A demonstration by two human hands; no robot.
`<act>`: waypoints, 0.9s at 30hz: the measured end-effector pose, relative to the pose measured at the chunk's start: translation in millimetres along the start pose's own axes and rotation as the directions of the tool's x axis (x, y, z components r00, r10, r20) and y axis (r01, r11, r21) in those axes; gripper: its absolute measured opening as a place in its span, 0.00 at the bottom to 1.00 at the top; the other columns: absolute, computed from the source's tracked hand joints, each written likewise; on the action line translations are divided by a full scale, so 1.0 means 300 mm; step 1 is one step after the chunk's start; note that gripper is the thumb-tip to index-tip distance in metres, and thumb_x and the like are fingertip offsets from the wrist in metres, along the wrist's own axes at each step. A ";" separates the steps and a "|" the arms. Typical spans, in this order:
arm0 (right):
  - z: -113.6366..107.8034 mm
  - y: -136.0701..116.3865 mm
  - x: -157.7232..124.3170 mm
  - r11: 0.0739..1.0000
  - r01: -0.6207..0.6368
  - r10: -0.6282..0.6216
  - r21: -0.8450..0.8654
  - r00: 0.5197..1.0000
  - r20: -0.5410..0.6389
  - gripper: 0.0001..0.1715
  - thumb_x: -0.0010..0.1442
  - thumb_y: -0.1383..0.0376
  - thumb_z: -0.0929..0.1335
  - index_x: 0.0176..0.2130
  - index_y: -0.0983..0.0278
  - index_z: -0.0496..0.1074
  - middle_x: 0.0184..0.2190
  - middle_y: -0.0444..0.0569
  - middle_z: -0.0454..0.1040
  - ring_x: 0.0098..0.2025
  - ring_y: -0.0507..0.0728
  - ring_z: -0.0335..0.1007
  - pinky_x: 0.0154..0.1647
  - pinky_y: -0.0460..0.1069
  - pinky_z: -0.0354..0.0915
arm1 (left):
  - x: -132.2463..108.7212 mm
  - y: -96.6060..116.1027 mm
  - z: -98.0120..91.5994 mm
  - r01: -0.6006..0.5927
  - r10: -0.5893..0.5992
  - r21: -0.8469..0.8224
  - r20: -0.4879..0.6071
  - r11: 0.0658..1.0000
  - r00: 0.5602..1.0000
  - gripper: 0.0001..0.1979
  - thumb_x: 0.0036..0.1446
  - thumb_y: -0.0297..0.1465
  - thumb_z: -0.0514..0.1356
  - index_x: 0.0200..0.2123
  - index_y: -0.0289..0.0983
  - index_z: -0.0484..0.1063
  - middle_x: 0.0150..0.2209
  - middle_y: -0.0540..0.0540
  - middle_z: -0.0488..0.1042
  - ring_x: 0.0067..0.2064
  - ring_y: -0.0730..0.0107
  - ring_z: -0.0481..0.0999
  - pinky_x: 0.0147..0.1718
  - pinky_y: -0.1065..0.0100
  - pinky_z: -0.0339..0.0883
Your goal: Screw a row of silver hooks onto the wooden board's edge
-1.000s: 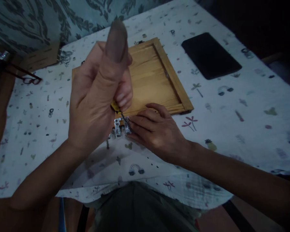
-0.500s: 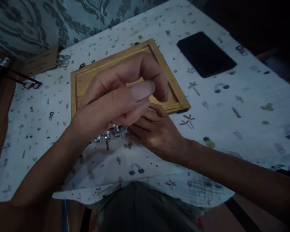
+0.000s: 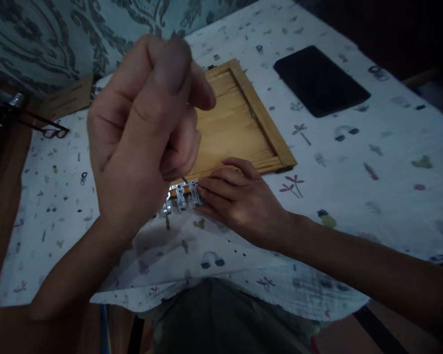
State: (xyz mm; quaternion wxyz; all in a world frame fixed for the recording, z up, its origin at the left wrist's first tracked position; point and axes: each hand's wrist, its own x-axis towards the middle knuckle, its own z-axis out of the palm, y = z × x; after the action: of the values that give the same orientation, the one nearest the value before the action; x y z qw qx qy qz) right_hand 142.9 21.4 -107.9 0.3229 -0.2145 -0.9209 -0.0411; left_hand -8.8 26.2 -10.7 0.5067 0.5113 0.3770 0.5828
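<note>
From my distant seat I could read no lettering, brand or number anywhere. The cloth (image 3: 339, 196) across the middle of the frame bore only small printed pictures, and on the dark flat slab (image 3: 321, 81) at upper right I made out no legible mark.

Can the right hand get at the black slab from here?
Probably yes: only the wooden panel and patterned cloth lie between the right hand and the black slab, though that hand is at the metal clips.
</note>
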 end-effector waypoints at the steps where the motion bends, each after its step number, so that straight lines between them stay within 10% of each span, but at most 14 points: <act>1: 0.000 0.000 0.000 1.000 0.002 -0.002 0.000 1.000 0.007 0.13 0.66 0.59 0.65 0.35 0.62 0.76 0.38 0.43 0.79 0.42 0.57 0.70 0.56 0.58 0.60 | -0.007 0.002 0.005 -0.018 0.018 -0.001 -0.008 1.000 1.000 0.13 0.66 0.41 0.50 0.35 0.41 0.68 0.22 0.51 0.67 0.22 0.74 0.69 0.16 0.73 0.59; 7: -0.003 -0.001 0.000 1.000 -0.012 0.011 0.014 0.999 0.040 0.13 0.66 0.59 0.64 0.37 0.62 0.76 0.40 0.44 0.79 0.43 0.57 0.70 0.57 0.58 0.58 | -0.028 0.007 0.041 -0.191 0.194 0.054 -0.056 0.980 0.979 0.16 0.65 0.22 0.46 0.26 0.32 0.65 0.28 0.50 0.65 0.15 0.89 0.50 0.12 0.76 0.44; 22: 0.000 -0.003 -0.001 1.000 -0.013 0.013 0.018 1.000 0.010 0.12 0.66 0.59 0.64 0.36 0.60 0.75 0.38 0.43 0.79 0.42 0.57 0.70 0.55 0.58 0.61 | -0.031 -0.009 0.059 -0.176 0.183 0.061 -0.120 0.982 0.976 0.16 0.66 0.24 0.47 0.25 0.33 0.66 0.19 0.54 0.57 0.15 0.85 0.45 0.13 0.72 0.41; 27: 0.000 -0.002 0.001 0.999 -0.007 0.008 0.037 1.000 -0.020 0.11 0.65 0.61 0.66 0.37 0.65 0.75 0.38 0.45 0.79 0.42 0.57 0.71 0.54 0.58 0.62 | -0.017 -0.025 0.035 -0.257 0.257 0.011 0.032 0.966 0.966 0.13 0.64 0.26 0.51 0.26 0.34 0.66 0.13 0.58 0.50 0.13 0.84 0.43 0.12 0.71 0.42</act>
State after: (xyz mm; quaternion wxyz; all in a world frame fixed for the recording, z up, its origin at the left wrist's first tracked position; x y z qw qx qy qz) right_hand 142.4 21.0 -107.7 0.3364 -0.2114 -0.9173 -0.0251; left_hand 2.8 22.0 -17.0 0.4286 0.5683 0.3043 0.6330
